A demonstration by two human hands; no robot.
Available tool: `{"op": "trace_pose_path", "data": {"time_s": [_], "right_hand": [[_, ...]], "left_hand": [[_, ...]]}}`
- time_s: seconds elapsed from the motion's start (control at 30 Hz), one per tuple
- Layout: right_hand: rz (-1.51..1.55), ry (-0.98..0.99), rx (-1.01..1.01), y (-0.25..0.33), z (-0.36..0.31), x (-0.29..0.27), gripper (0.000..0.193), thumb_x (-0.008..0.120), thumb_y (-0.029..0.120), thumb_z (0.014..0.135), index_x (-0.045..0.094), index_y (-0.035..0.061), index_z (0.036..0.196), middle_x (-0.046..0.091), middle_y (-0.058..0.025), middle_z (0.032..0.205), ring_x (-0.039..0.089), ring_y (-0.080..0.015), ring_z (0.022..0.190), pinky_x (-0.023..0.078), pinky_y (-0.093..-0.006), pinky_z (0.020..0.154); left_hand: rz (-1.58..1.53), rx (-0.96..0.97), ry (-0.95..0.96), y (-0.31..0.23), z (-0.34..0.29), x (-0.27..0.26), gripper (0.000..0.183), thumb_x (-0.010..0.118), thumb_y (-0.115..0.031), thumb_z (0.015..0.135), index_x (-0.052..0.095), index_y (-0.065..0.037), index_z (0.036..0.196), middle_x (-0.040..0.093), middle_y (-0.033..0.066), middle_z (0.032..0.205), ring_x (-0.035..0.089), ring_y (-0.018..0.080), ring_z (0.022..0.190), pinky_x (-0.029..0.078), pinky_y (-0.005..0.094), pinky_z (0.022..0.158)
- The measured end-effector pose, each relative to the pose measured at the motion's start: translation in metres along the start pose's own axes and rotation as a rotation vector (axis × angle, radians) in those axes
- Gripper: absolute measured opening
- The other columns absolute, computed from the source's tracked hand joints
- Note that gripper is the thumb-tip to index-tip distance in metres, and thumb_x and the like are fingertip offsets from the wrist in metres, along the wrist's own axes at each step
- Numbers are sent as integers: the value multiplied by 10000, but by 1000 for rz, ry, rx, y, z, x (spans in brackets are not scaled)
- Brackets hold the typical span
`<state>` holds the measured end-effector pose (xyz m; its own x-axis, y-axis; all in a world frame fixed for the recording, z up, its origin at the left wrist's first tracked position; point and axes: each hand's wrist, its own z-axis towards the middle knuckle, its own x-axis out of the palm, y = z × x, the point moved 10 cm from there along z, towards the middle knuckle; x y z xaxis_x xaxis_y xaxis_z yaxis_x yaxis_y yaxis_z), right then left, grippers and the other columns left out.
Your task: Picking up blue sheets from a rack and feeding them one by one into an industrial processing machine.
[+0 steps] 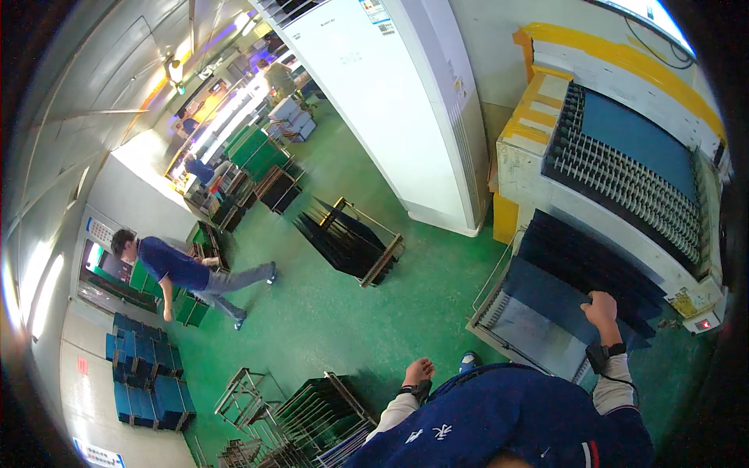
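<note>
My right hand (601,313) is closed on the edge of a flat dark blue panel (550,306). The panel tilts over a slotted rack (538,343) with a pale base, low at my right. More dark panels (581,253) stand close together in the same rack, behind the held one. My left hand (419,371) hangs near my body above the green floor, its fingers curled in, and nothing shows in it. Both wrists wear black bands. Beyond the rack, a conveyor machine (624,183) with rows of rollers carries a blue panel (640,132).
A tall white cabinet (382,101) stands ahead. A rack of black panels (347,242) sits mid-floor; metal racks (320,413) are at lower left. Blue stacked racks (148,370) line the left wall. A person in dark blue (175,265) walks at the left; others work farther back.
</note>
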<state>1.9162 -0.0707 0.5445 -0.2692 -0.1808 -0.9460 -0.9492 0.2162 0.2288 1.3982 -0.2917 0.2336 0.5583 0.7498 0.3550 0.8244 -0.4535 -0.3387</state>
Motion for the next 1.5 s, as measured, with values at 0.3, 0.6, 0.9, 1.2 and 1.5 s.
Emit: {"op": "trace_pose_path", "data": {"time_s": [0.3, 0.6, 0.9, 1.2, 1.5], "right_hand": [[4, 3, 6, 2, -2, -1, 338, 719, 252, 683, 655, 59, 953, 640, -155, 937, 601, -312, 917, 461, -394, 809], [12, -22, 1, -3, 0, 4, 343, 718, 247, 642, 662, 59, 924, 638, -160, 921, 604, -320, 888, 470, -400, 784], [-2, -29, -23, 0, -2, 4, 338, 717, 256, 667, 654, 58, 933, 639, -150, 930, 602, -314, 903, 467, -402, 792], [-3, 2, 1, 0, -4, 6, 344, 714, 260, 686, 652, 62, 960, 639, -148, 943, 600, -308, 914, 464, -401, 803], [5, 1, -1, -2, -4, 5, 347, 719, 261, 676, 658, 66, 956, 643, -149, 929, 604, -304, 908, 468, -395, 800]], "left_hand": [[58, 12, -66, -2, -14, 4, 119, 466, -113, 871, 419, -82, 766, 391, 27, 628, 368, 152, 525, 356, 282, 488], [17, -9, -47, 1, -10, -1, 104, 471, -112, 871, 424, -71, 787, 401, 30, 652, 349, 154, 531, 369, 299, 507], [14, -14, 2, 1, -6, -9, 126, 480, -146, 874, 471, -55, 787, 473, 49, 654, 450, 188, 560, 425, 327, 553], [10, -23, -61, 5, -5, -10, 103, 494, -108, 864, 449, -74, 778, 426, 27, 645, 394, 155, 531, 387, 289, 498], [52, -13, -30, 4, -8, -4, 139, 483, -131, 871, 431, -84, 751, 394, 19, 633, 377, 153, 535, 367, 288, 503]]}}
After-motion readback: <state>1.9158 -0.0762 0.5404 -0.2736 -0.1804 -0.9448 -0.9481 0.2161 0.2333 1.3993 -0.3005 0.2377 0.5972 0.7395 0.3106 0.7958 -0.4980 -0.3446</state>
